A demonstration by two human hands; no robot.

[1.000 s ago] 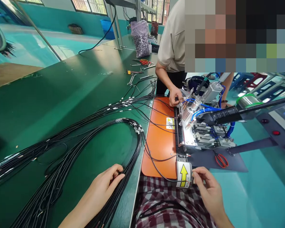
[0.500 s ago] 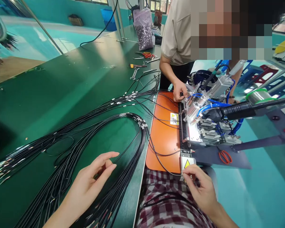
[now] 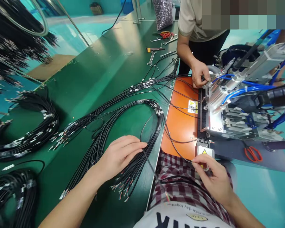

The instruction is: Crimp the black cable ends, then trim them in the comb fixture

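My left hand rests over a bundle of black cables on the green bench, fingers together, pinching one black cable that runs down toward my lap. Beside the small metal block with the yellow warning label, my right hand pinches the end of another thin black cable that loops across the orange plate. The machine with blue hoses stands just beyond it.
A co-worker's hand works at the machine's far end. More cable bundles lie at the left and hang at the top left. Wrenches and red-handled pliers lie far back. Red scissors lie right of the machine.
My left hand has closed from open fingers onto a single cable of the bundle. The view has tilted down and left. My right hand stays pinched by the labelled block.
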